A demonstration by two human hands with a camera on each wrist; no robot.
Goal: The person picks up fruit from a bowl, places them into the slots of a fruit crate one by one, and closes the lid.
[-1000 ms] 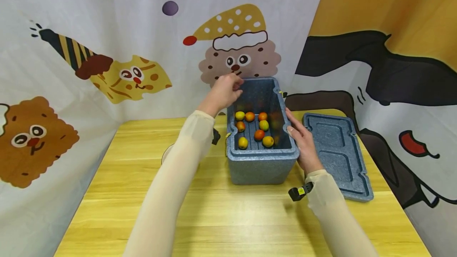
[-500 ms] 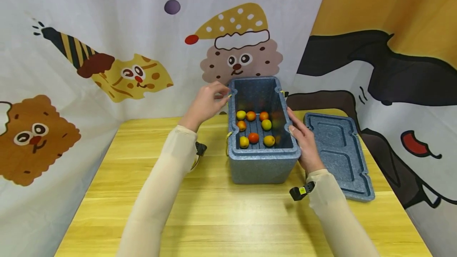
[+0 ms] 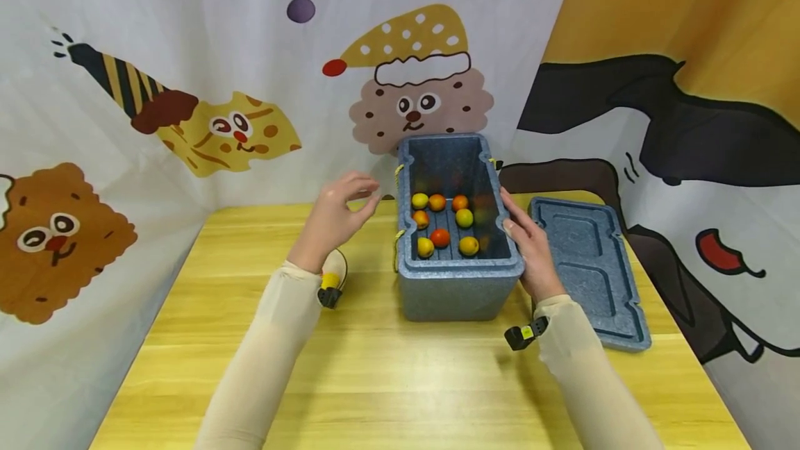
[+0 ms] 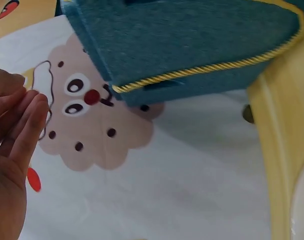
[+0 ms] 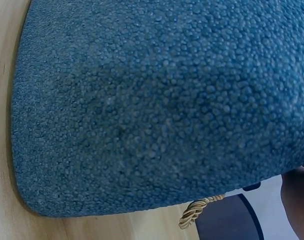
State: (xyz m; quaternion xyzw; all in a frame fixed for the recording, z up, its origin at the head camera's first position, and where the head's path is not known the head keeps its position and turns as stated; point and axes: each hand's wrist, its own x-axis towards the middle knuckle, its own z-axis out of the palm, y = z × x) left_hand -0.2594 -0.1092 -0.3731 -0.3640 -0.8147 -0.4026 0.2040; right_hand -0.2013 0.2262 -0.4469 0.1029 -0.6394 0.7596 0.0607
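A grey-blue foam box (image 3: 462,294) stands uncovered, with several small yellow and orange-red fruits (image 3: 440,238) on its floor. My left hand (image 3: 334,217) is off to the box's left, its fingers loosely bent with nothing between them. In the left wrist view its fingers (image 4: 26,125) appear apart from the box wall (image 4: 192,40) with its yellow rope handle (image 4: 192,72). My right hand (image 3: 531,245) rests along the box's right side, fingers stretched out and thumb at the rim. Foam wall (image 5: 157,110) fills most of the right wrist view.
The box's lid (image 3: 590,273) lies on the wooden table (image 3: 412,380) to the right. A round pale dish (image 3: 338,262) shows partly behind my left wrist. A printed cartoon curtain (image 3: 250,54) hangs behind the table.
My left hand has moved from over the box's left rim outward to the left and nearer me. One orange-red fruit has shifted left inside the box. My right hand stays in place.
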